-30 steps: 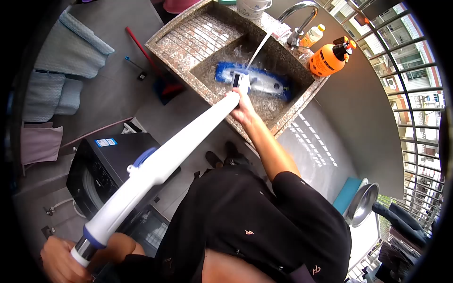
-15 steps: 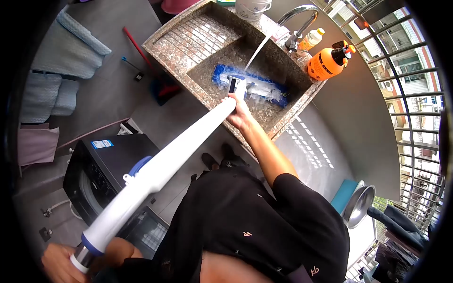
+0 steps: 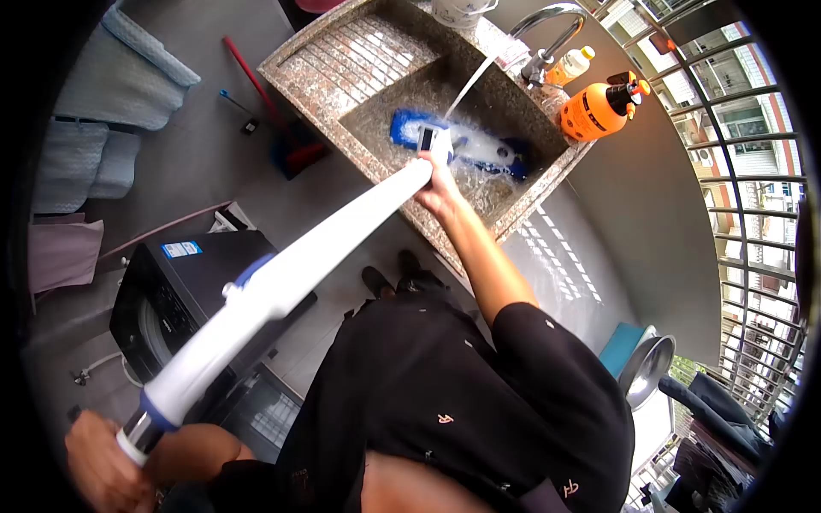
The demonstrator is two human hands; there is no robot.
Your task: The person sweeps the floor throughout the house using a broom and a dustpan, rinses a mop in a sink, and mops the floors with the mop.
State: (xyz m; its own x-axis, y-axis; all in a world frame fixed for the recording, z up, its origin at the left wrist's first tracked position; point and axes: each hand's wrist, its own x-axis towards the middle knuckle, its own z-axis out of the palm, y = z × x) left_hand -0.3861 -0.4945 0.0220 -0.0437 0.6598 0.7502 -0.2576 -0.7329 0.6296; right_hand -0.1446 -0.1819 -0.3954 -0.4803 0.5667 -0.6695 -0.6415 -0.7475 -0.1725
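A flat mop with a thick white handle (image 3: 295, 265) stretches diagonally from the lower left up to the sink. Its blue-edged mop head (image 3: 487, 152) lies in the stone sink (image 3: 368, 137), with running water and white froth over it. My right hand (image 3: 439, 188) is closed round the handle's lower end, just above the head's joint. At the lower left, my left hand (image 3: 107, 462) wraps round the top end, near a metal section and a blue ring. From the curved chrome faucet (image 3: 560, 34), a stream falls onto the mop head.
An orange spray bottle (image 3: 590, 113) and a yellow-labelled bottle (image 3: 571, 67) stand on the sink's right rim. A white bucket (image 3: 457, 12) sits behind it. A black washing machine (image 3: 205, 265) is under the handle; a red-handled broom (image 3: 252, 81) is on the left.
The mop head has shifted slightly right in the sink, and more water and froth cover it. The handle's top end has moved a little left. Both hands keep their hold.
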